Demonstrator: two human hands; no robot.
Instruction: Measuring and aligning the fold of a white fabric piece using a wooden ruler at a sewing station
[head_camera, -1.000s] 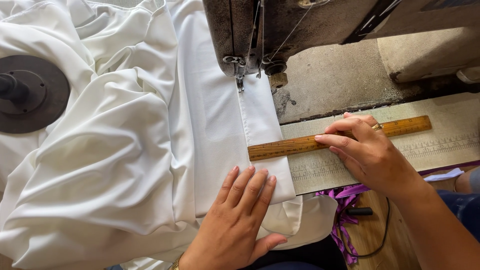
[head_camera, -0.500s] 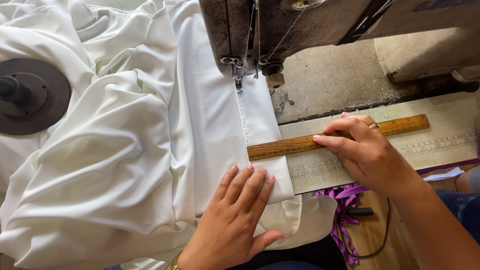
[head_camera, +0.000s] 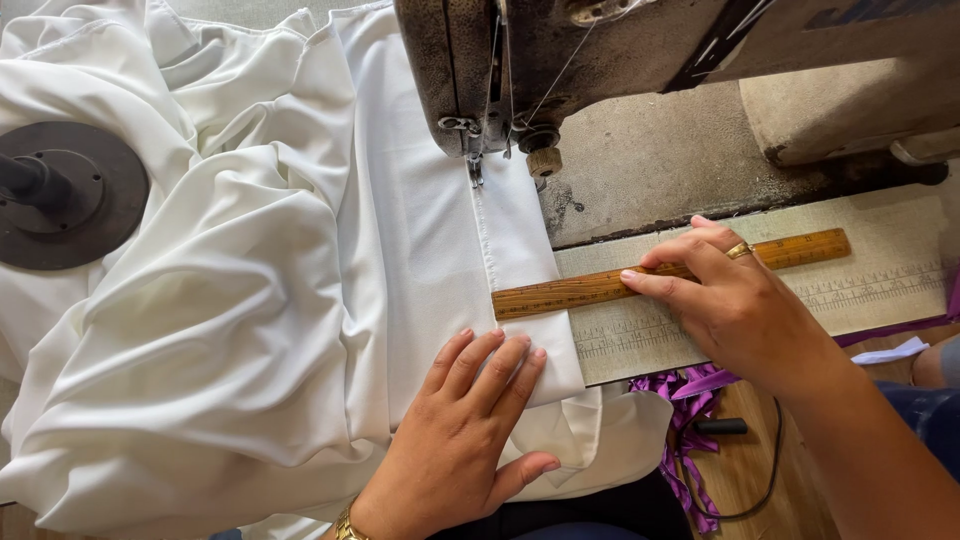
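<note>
Nearest the camera, at 6 o'clock: left hand (head_camera: 460, 440) lies palm down on the white fabric (head_camera: 250, 300), fingers (head_camera: 495, 375) straight and slightly fanned, thumb out toward 3 o'clock, gripping nothing; they press flat on the folded hem strip just below the ruler. A gold bracelet (head_camera: 345, 525) shows at the wrist. At 4 o'clock, purple ribbon scraps (head_camera: 690, 400) and a dark cord (head_camera: 760, 470) hang below the counter edge. Right hand (head_camera: 735, 300), at 3 o'clock, rests on the wooden ruler (head_camera: 570, 292), its fingers (head_camera: 660, 285) close together and extended toward 9 o'clock, holding the ruler down rather than pinching it; a gold ring (head_camera: 740, 250) sits on one finger. The ruler lies slightly tilted across the counter, its left end touching the fabric's stitched edge, its right end reaching past the hand toward 2 o'clock, and it overlaps a pale printed measuring strip (head_camera: 860, 290) fixed on the counter (head_camera: 650, 170). Left fingertips sit just beside the ruler's left end, apart from it. Further off, at 12 o'clock, the sewing machine head (head_camera: 600, 50) stands over the hem, presser foot (head_camera: 475, 170) on the fabric. At 9 o'clock, a dark round disc (head_camera: 70, 210) is partly covered by bunched fabric.
</note>
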